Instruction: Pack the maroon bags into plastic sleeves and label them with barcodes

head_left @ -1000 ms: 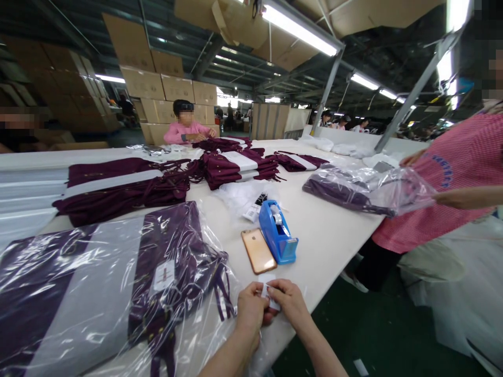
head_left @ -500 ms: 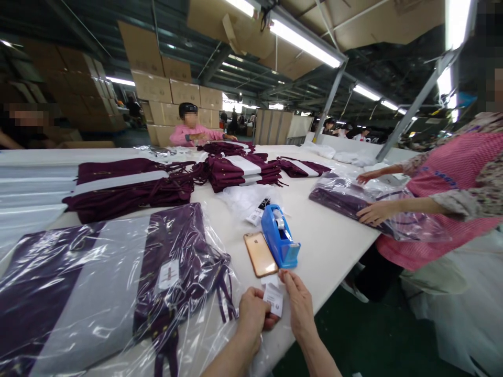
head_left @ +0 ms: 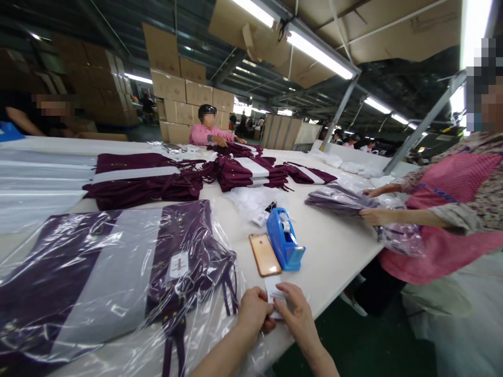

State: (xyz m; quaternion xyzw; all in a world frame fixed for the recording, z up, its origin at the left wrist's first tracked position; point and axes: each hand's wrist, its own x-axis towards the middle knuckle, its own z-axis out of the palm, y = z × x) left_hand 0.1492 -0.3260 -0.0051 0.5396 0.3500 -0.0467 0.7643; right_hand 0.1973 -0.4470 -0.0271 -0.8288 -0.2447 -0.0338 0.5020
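Observation:
My left hand and my right hand meet at the near edge of the white table, both pinching a small white label sheet. Just left of them lies a purple and grey garment in a clear plastic bag, with a white tag showing through the plastic. A gold phone and a blue tape dispenser lie right beyond my hands.
Stacks of folded purple garments cover the far table. A person in a pink apron at the right presses on a bagged garment. Another person in pink works at the far end. Cardboard boxes stand behind.
My right hand has come back onto the label sheet beside my left hand. The person at the right has laid the bagged garment on the table and flattened it.

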